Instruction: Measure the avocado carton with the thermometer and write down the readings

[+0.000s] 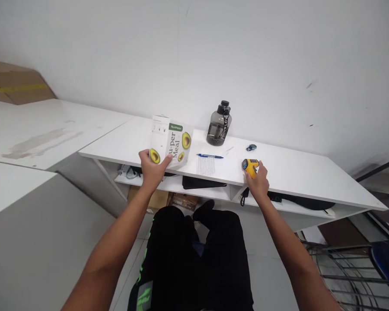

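My left hand (154,168) grips a white box (162,138) printed with avocados and the words "Meal" and "NutriMotion"; the thumb lies across its front. On the right, my right hand (258,179) has its fingers around a yellow and black handheld device (251,167), like an infrared thermometer gun, at the front edge of the white desk (298,172). Between the hands, a blue pen (210,156) lies at the top of a sheet of printed paper (205,166). Behind the pen stands a dark translucent water bottle (218,125) with a black cap.
A small dark blue object (251,147) lies near the wall. Under the desktop, a shelf (171,183) holds a flat black item (203,183) and cables. A cardboard box (17,82) sits at far left on another white table (52,129). A metal rack (346,268) stands lower right.
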`<action>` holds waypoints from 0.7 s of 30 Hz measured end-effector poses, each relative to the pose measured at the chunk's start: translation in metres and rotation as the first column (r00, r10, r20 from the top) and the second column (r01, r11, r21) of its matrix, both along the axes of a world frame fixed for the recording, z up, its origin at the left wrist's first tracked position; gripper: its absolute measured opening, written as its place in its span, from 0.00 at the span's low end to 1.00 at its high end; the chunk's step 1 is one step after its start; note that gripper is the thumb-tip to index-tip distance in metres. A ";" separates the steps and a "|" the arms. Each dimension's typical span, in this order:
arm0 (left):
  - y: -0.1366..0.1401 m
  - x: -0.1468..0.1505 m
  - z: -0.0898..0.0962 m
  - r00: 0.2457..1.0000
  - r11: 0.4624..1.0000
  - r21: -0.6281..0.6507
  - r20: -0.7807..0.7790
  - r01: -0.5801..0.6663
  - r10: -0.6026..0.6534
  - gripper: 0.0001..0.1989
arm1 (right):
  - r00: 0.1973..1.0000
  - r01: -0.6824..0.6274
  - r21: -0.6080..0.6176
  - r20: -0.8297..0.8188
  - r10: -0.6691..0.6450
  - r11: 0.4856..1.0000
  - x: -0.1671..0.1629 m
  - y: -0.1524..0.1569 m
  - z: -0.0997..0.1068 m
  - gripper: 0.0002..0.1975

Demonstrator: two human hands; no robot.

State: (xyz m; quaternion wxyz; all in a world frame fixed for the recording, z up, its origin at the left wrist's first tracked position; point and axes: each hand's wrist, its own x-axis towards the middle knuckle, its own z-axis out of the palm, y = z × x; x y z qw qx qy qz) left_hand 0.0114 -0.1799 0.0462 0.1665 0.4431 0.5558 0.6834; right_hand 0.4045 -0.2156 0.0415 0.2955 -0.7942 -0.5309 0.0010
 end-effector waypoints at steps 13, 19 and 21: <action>0.115 0.043 -0.003 0.785 0.862 -0.452 -0.609 -0.229 -0.111 0.36 | 0.926 0.070 -0.111 0.378 -0.024 0.991 -0.016 0.071 0.004 0.23; 0.114 0.049 -0.018 0.754 0.871 -0.408 -0.654 -0.275 -0.068 0.38 | 0.878 -0.304 -0.319 0.271 0.394 0.898 -0.081 0.099 0.016 0.22; 0.114 0.048 -0.018 0.758 0.858 -0.436 -0.646 -0.272 -0.088 0.38 | 0.884 -0.327 -0.402 0.190 0.428 0.855 -0.100 0.112 0.018 0.20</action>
